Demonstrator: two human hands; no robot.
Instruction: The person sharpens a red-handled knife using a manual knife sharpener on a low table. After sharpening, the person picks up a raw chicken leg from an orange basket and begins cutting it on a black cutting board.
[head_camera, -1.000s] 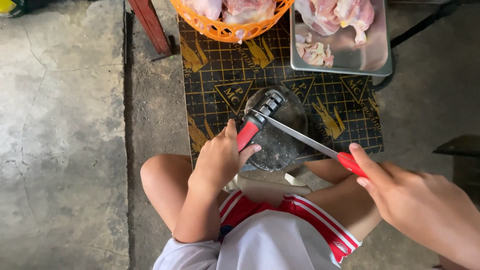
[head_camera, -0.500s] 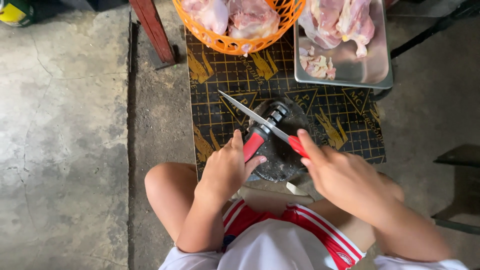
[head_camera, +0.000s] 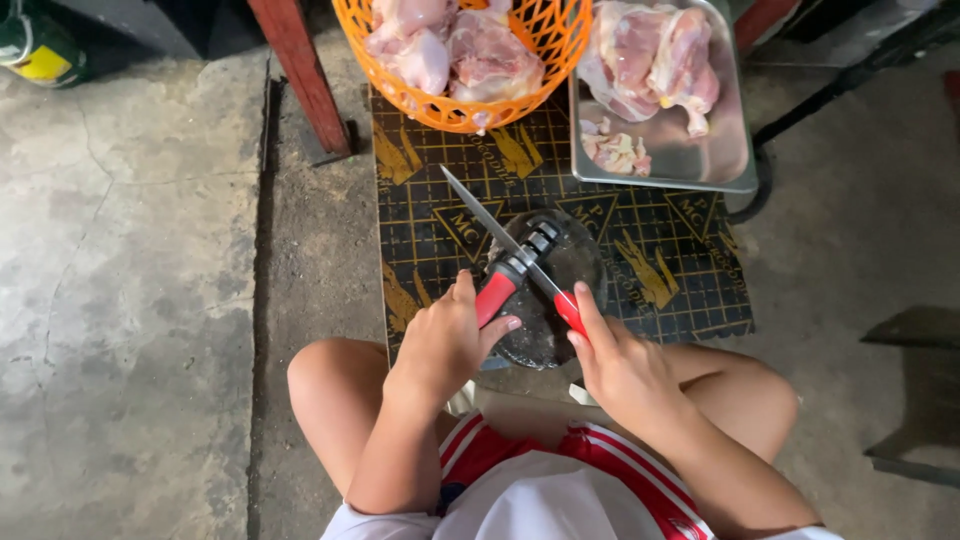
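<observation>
the knife (head_camera: 495, 228) lies in the slot of the red-handled sharpener (head_camera: 510, 275), over a dark round block (head_camera: 570, 270); left hand (head_camera: 440, 345) fingers curl tight on the sharpener grip, right hand (head_camera: 620, 365) fingers wrap the knife's red handle; one stiff, thin, sharp blade, probably light and best gripped by the handle; one sharpener, one orange basket (head_camera: 440, 105), one metal tray (head_camera: 665, 172)

Red-handled knife (head_camera: 500, 240) with silver blade, red-and-black sharpener (head_camera: 512, 273), black mat (head_camera: 690, 280) with yellow grid and emblems, orange lattice basket (head_camera: 560, 45), pale pink raw chicken (head_camera: 650, 55), silver tray (head_camera: 735, 160), red shorts (head_camera: 620, 470) with white stripes, grey concrete floor (head_camera: 130, 280)
</observation>
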